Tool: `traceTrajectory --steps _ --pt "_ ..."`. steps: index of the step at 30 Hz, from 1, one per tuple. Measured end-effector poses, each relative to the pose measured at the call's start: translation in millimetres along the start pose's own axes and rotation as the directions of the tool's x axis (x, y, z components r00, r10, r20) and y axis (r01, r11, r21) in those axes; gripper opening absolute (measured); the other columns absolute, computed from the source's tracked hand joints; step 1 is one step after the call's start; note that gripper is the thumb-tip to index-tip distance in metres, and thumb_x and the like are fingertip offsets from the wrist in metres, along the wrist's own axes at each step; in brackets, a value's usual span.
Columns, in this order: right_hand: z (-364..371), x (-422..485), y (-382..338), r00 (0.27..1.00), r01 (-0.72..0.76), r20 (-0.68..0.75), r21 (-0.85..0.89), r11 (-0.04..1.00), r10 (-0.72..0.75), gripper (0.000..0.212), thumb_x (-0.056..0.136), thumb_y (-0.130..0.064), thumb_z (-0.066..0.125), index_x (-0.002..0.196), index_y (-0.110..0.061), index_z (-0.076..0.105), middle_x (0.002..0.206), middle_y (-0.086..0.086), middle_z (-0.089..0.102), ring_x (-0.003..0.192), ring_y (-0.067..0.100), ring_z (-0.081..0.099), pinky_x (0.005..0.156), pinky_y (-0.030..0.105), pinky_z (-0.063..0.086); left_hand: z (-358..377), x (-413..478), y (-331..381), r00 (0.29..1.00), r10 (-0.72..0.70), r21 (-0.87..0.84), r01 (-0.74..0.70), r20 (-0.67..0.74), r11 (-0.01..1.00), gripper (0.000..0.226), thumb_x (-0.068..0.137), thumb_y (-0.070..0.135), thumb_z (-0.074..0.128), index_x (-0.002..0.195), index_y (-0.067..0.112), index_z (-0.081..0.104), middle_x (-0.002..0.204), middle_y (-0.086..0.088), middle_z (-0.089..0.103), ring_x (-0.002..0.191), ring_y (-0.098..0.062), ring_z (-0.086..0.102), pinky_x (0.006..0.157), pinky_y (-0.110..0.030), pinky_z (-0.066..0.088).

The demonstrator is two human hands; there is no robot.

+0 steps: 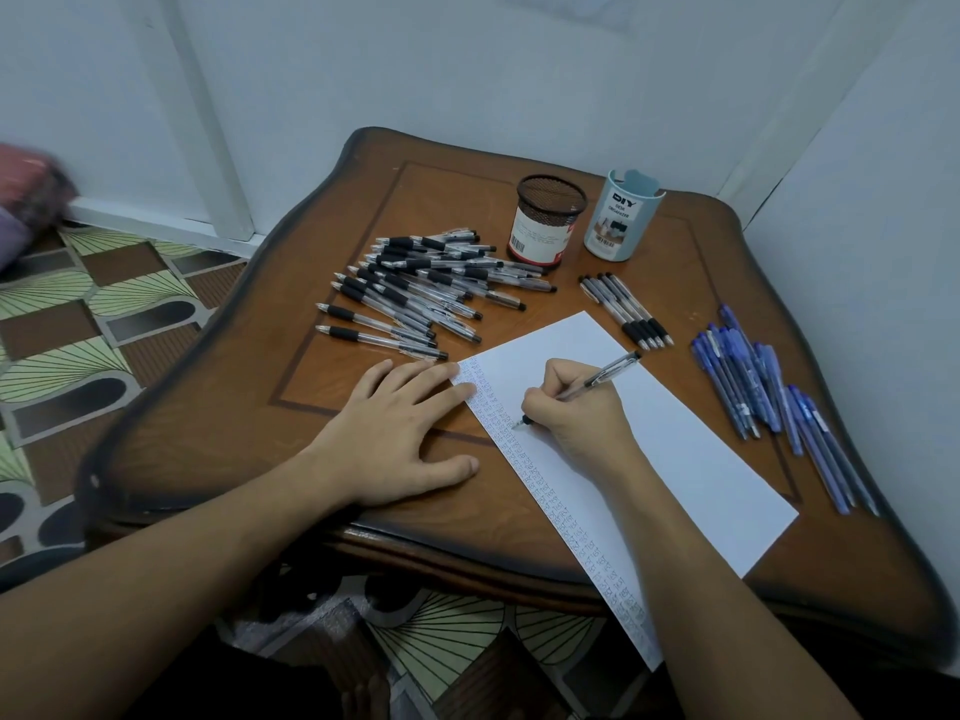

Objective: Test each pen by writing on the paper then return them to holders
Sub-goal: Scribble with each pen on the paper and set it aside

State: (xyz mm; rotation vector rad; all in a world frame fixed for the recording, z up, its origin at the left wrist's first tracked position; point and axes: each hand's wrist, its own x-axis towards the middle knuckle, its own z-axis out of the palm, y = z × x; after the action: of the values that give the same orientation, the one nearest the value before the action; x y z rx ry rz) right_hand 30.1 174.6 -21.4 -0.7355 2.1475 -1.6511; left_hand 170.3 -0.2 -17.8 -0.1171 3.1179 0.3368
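Pale walls close in a corner behind your dark wooden surface, its edge scalloped and glossy. Your right hand has its fingers clamped low on a clear-barrelled pen, tip touching the paper beside a column of small test marks along the sheet's left edge. Expect the pen to be light, stiff and a little slick on the plastic barrel; take it by the black rubber grip near the tip, where the hold is surest. The paper is thin and will slide, so your left hand lies flat with fingers spread, tips pressing the sheet's left edge.

Left and farther off sits a loose heap of black-grip pens, liable to roll. Four more lie side by side just beyond the paper. To the right, blue pens lie scattered. At the far side stand a black mesh holder and a smooth pale-blue holder, both seemingly empty.
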Motion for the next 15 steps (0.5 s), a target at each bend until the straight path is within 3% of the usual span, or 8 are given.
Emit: traceTrajectory --steps 5,15 --pt "-1.1 0.6 -0.7 1.000 -0.018 -0.012 0.025 1.000 0.018 0.035 0.078 0.006 0.063 0.057 -0.006 0.038 0.059 0.012 0.028 0.051 0.011 0.033 0.051 0.026 0.031 0.3 -0.3 0.2 1.000 0.001 -0.009 -0.001 0.003 1.000 0.090 0.074 0.085 0.013 0.152 0.041 0.020 0.161 0.013 0.011 0.148 -0.011 0.005 0.118 -0.038 -0.006" --pt "-1.6 -0.4 -0.7 1.000 0.001 -0.023 -0.005 1.000 -0.001 0.042 0.078 0.000 0.065 0.052 -0.020 0.039 0.053 -0.001 0.033 0.050 0.010 0.036 0.056 0.034 0.031 -0.3 -0.3 0.5 1.000 -0.003 -0.006 0.003 0.004 1.000 0.091 0.072 0.086 0.011 0.152 0.041 0.019 0.161 0.014 0.011 0.148 -0.011 0.004 0.117 -0.036 -0.008"
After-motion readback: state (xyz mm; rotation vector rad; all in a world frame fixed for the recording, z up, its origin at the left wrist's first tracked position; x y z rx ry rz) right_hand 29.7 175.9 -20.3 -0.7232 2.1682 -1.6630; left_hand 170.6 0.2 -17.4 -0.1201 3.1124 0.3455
